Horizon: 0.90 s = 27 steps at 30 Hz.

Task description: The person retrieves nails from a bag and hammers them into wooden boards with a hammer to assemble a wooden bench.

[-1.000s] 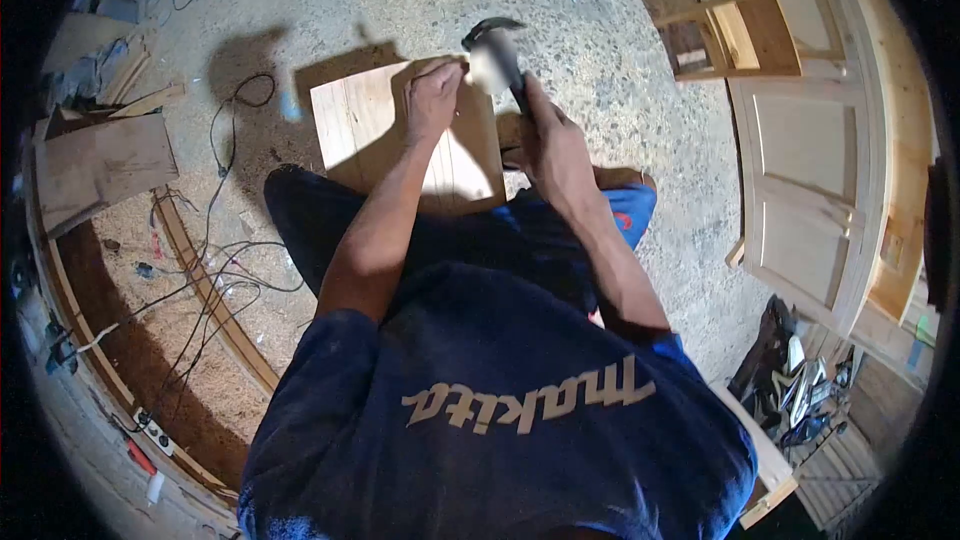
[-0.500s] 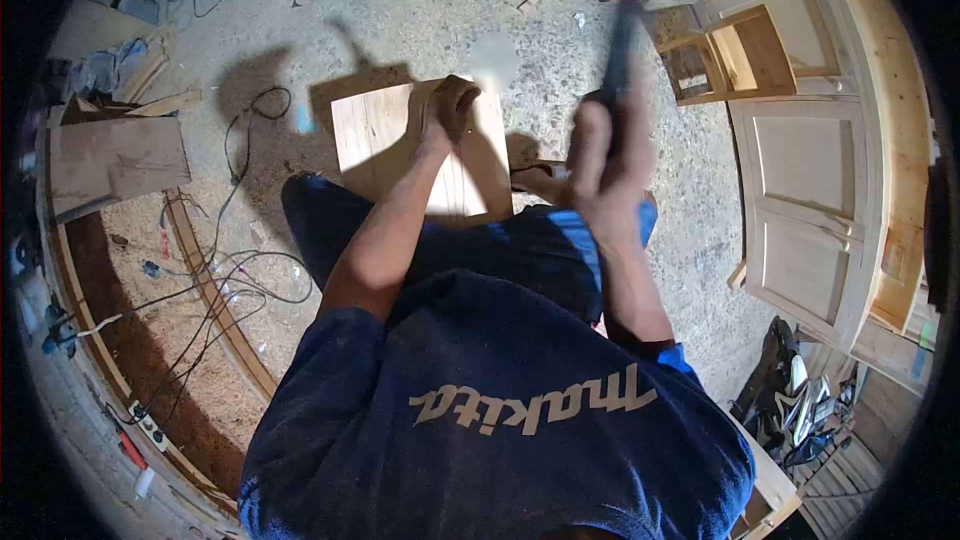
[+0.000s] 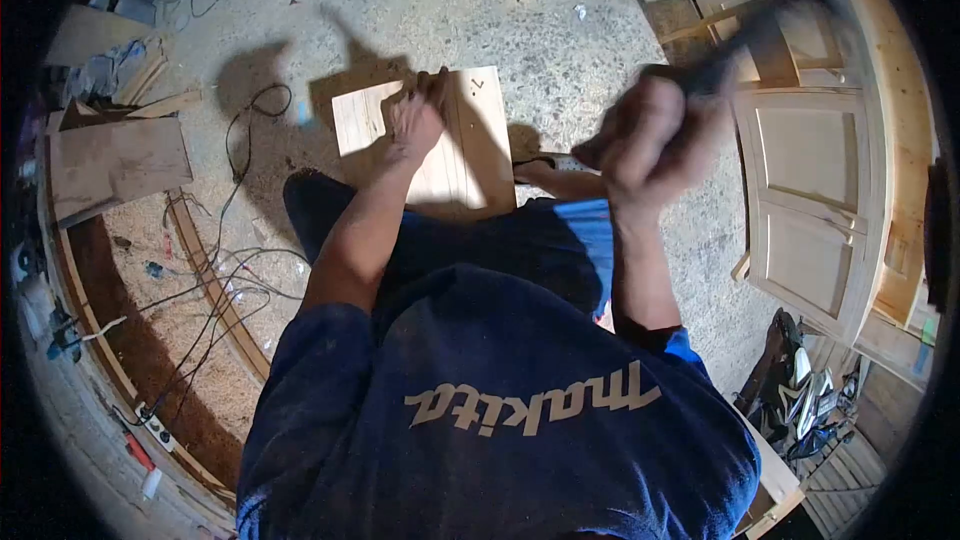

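My right hand [image 3: 665, 140] is raised off to the right, wrapped around the handle of a hammer [image 3: 755, 35]; the hammer is blurred by motion and its head is hard to make out. A pale wooden panel or box top [image 3: 465, 165] lies in front of my knees. Over its far half, my left hand [image 3: 415, 122] has its fingers curled together, and whatever they may pinch is too small to see. A tiny dark nail-like thing [image 3: 477, 83] lies on the wood right of that hand, beside a small dark spot.
Pale cabinet doors [image 3: 808, 155] stand along the right, with an open wooden frame [image 3: 770, 50] near them. Black cables [image 3: 235, 140] loop over the dusty floor [image 3: 570, 60] at left. A brown board [image 3: 120, 162] leans at far left. Shiny bagged items [image 3: 805, 395] lie lower right.
My right hand and the hammer have swung right. My left hand has moved left and turned over the panel, uncovering the small dark nail-like thing.
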Tool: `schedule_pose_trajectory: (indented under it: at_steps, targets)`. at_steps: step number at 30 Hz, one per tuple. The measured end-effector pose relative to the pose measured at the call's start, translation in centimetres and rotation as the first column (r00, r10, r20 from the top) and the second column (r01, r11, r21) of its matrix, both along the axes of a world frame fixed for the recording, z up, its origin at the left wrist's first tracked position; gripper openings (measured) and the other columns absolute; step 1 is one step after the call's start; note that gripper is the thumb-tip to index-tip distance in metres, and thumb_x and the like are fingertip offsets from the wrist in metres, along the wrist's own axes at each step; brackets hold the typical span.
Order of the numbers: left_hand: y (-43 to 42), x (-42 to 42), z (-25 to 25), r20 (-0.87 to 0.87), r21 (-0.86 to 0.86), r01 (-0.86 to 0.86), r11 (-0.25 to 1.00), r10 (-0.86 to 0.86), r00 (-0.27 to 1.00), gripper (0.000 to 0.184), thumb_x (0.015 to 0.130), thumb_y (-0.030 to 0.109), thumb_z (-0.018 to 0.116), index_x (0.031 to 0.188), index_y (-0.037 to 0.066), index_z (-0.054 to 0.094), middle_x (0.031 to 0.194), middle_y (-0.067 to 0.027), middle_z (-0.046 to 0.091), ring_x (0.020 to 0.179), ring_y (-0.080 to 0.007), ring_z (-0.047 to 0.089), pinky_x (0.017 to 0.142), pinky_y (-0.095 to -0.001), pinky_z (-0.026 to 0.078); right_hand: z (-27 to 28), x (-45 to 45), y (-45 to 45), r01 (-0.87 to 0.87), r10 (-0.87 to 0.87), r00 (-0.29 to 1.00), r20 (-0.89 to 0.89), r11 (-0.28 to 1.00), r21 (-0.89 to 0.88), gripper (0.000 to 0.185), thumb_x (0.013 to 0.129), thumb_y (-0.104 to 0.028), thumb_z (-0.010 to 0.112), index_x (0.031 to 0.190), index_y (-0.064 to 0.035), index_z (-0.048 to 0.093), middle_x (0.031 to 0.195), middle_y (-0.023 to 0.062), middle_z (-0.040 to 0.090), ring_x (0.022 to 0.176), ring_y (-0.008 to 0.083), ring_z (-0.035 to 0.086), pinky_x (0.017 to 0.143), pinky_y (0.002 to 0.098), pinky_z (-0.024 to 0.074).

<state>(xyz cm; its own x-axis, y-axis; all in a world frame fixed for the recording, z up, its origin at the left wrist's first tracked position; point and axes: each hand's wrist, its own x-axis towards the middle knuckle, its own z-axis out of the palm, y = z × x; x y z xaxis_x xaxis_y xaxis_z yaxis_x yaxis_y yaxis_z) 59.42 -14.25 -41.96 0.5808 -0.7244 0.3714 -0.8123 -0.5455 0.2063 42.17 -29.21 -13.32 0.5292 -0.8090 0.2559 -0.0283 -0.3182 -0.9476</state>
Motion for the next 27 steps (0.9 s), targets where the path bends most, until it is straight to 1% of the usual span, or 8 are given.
schedule_pose_trajectory:
  at_steps: [2, 5, 6, 10, 15, 17, 20, 27]
  targets:
    - [0.3, -0.4, -0.4, -0.118, 0.011, 0.009, 1.000, -0.007, 0.993, 0.047, 0.094, 0.010, 0.058, 0.141, 0.016, 0.061, 0.102, -0.0123, 0.058, 0.089, -0.0340, 0.068, 0.072, -0.0484, 0.057, -3.4, -0.8, 0.2, -0.298, 0.183, 0.849, 0.496, 0.940, 0.165, 0.018, 0.103, -0.021, 0.058, 0.101, -0.0026, 0.055, 0.075, 0.0013, 0.049, 0.058, 0.0127, 0.045, 0.050, 0.0304, 0.0357]
    - [-0.5, -0.2, 1.4, -0.209, 0.109, -0.046, 0.993, 0.068, 0.976, 0.045, 0.094, 0.012, 0.060, 0.138, 0.017, 0.064, 0.103, -0.0104, 0.058, 0.088, -0.0325, 0.068, 0.070, -0.0472, 0.056, -20.6, -5.1, -0.4, -0.439, 0.122, 0.818, -0.561, 0.764, -0.473, 0.069, 0.092, -0.008, 0.060, 0.158, -0.0116, 0.040, 0.106, 0.0313, 0.070, 0.084, 0.0477, 0.071, 0.077, 0.0530, 0.0555]
    - [-0.4, -0.3, 1.5, -0.181, 0.121, -0.040, 0.992, 0.062, 0.982, 0.042, 0.095, 0.013, 0.060, 0.136, 0.016, 0.065, 0.102, -0.0100, 0.057, 0.084, -0.0319, 0.069, 0.067, -0.0476, 0.056, -19.0, -4.6, 0.5, -0.446, 0.270, 0.370, -0.889, 0.891, 0.085, 0.071, 0.092, -0.003, 0.060, 0.159, -0.0166, 0.040, 0.112, 0.0338, 0.068, 0.091, 0.0489, 0.071, 0.084, 0.0514, 0.0560]
    - [-0.3, -0.3, 0.7, -0.220, 0.277, -0.052, 0.959, 0.116, 0.969, 0.039, 0.097, 0.016, 0.059, 0.135, 0.018, 0.065, 0.117, -0.0084, 0.062, 0.087, -0.0335, 0.070, 0.068, -0.0489, 0.057, -10.3, -1.2, -0.2, -0.435, 0.263, 0.875, -0.407, 0.797, -0.419, 0.056, 0.101, -0.008, 0.057, 0.154, -0.0010, 0.040, 0.110, 0.0281, 0.071, 0.082, 0.0412, 0.072, 0.071, 0.0438, 0.0564]
    - [-0.1, 0.3, 0.0, -0.108, -0.036, 0.020, 0.999, -0.024, 0.994, 0.041, 0.096, 0.018, 0.062, 0.137, 0.017, 0.065, 0.110, -0.0092, 0.062, 0.082, -0.0325, 0.069, 0.064, -0.0476, 0.055, -8.3, -1.8, -1.0, -0.217, 0.260, 0.957, 0.126, 0.934, -0.283, 0.021, 0.103, -0.003, 0.048, 0.120, 0.0079, 0.055, 0.077, 0.0077, 0.055, 0.057, 0.0221, 0.046, 0.055, 0.0293, 0.0433]
    - [-0.3, 0.4, 0.8, -0.134, 0.013, -0.018, 1.000, 0.019, 0.991, 0.042, 0.096, 0.017, 0.062, 0.138, 0.017, 0.064, 0.109, -0.0091, 0.062, 0.081, -0.0322, 0.068, 0.063, -0.0472, 0.055, -14.8, -3.1, 0.4, -0.165, 0.085, 0.979, -0.185, 0.860, -0.482, 0.051, 0.098, -0.007, 0.052, 0.148, 0.0003, 0.047, 0.105, 0.0317, 0.069, 0.075, 0.0450, 0.068, 0.066, 0.0460, 0.0552]
    - [-0.5, 0.3, 1.3, -0.147, 0.052, -0.054, 0.997, 0.061, 0.987, 0.040, 0.095, 0.013, 0.061, 0.134, 0.015, 0.066, 0.108, -0.0093, 0.062, 0.076, -0.0324, 0.068, 0.060, -0.0466, 0.055, -17.3, -3.1, -0.6, -0.458, 0.273, 0.326, -0.905, 0.883, 0.102, 0.076, 0.087, 0.004, 0.058, 0.158, -0.0143, 0.040, 0.117, 0.0338, 0.066, 0.090, 0.0486, 0.069, 0.079, 0.0505, 0.0563]
    - [0.5, -1.1, 1.0, -0.241, 0.188, -0.024, 0.982, 0.069, 0.968, 0.046, 0.092, 0.011, 0.060, 0.137, 0.015, 0.063, 0.112, -0.0136, 0.058, 0.080, -0.0367, 0.069, 0.068, -0.0507, 0.056, -16.8, -3.4, -0.1, -0.203, 0.181, 0.979, -0.093, 0.856, -0.476, 0.053, 0.096, -0.002, 0.059, 0.148, -0.0032, 0.047, 0.097, 0.0245, 0.069, 0.079, 0.0467, 0.065, 0.072, 0.0451, 0.0556]
